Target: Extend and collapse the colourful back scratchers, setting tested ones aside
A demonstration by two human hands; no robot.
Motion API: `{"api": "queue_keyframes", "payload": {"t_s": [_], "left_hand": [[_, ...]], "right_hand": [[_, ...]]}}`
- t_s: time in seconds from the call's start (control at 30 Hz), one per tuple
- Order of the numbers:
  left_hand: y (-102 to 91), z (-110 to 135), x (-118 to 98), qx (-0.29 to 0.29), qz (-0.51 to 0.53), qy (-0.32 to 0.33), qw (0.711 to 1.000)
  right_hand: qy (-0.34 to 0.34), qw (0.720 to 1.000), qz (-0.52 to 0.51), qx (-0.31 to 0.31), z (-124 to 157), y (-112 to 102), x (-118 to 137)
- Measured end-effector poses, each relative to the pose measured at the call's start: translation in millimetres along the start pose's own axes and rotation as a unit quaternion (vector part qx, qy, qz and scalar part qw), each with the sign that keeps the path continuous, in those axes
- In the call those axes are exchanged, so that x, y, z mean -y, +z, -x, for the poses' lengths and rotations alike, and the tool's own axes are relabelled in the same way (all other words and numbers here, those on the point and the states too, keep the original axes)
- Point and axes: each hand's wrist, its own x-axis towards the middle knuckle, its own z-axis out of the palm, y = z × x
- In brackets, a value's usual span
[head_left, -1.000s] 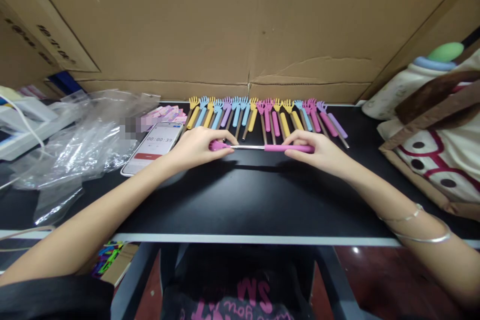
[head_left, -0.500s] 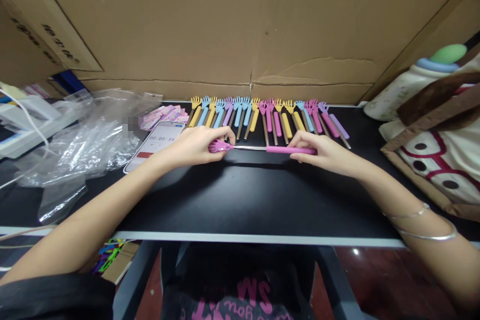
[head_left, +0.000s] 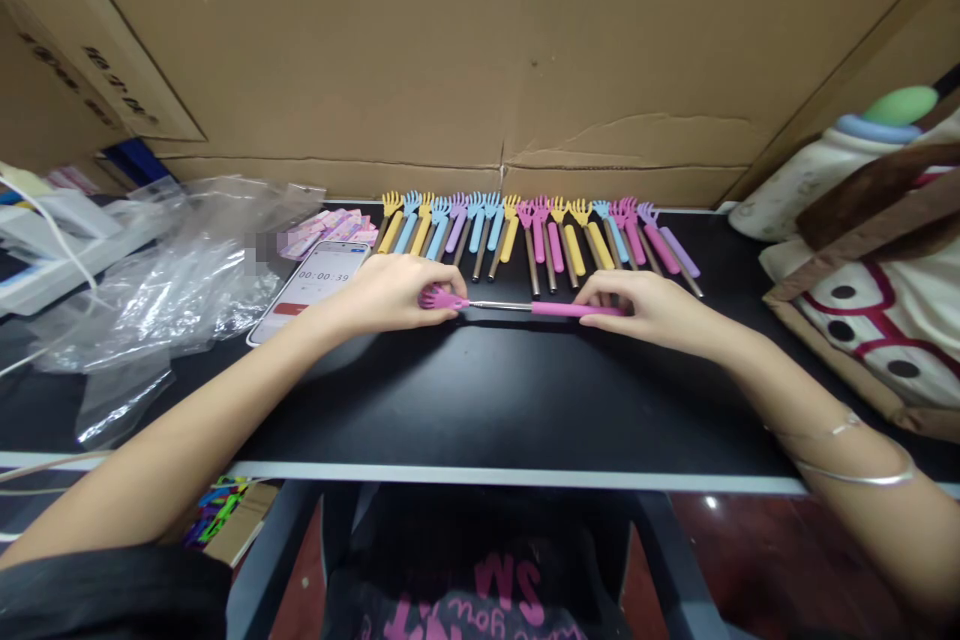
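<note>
A pink telescopic back scratcher (head_left: 525, 306) lies crosswise just above the black table (head_left: 480, 400). My left hand (head_left: 390, 292) is closed round its pink claw end. My right hand (head_left: 645, 305) pinches its pink handle. A thin metal rod shows between the two hands. Behind them, along the cardboard wall, lies a row of several yellow, blue, purple and pink back scratchers (head_left: 536, 235), claws pointing away from me.
A phone (head_left: 311, 288) showing a timer lies left of my left hand, by small pink packets (head_left: 330, 228) and crumpled clear plastic bags (head_left: 165, 280). A patterned bag (head_left: 885, 280) with brown straps stands at the right. Cardboard sheets (head_left: 480, 50) wall the back.
The hands have come closer together and the visible metal rod between claw and handle is shorter. The scratcher has sunk slightly toward the table.
</note>
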Motion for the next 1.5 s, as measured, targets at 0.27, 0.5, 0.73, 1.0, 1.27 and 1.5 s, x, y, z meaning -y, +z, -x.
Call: {"api": "queue_keyframes", "payload": {"t_s": [0.27,0.5,0.73,1.0,1.27,1.5], "left_hand": [[2.9,0,5,-0.006,0.005,0.023,1.0],[6.7,-2,2,-0.017,0.009,0.037,0.999],[10.5,-3,6,-0.052,0.029,0.051,0.997],[15.6,-5,10,-0.1,0.021,0.079,0.992],[16.7,-5,10,-0.115,0.007,0.091,0.989],[16.4,-5,10,-0.135,-0.008,0.096,0.986]], "right_hand": [[-0.004,1.0,0.023,0.007,1,2,-2],[-0.02,1.0,-0.004,0.007,0,7,-3],[-0.012,0.999,-0.035,0.018,1,7,1],[-0.003,0.999,-0.051,0.012,0,9,4],[-0.012,0.997,-0.07,0.013,0,10,7],[-0.02,0.997,-0.077,0.019,0,12,8]]}}
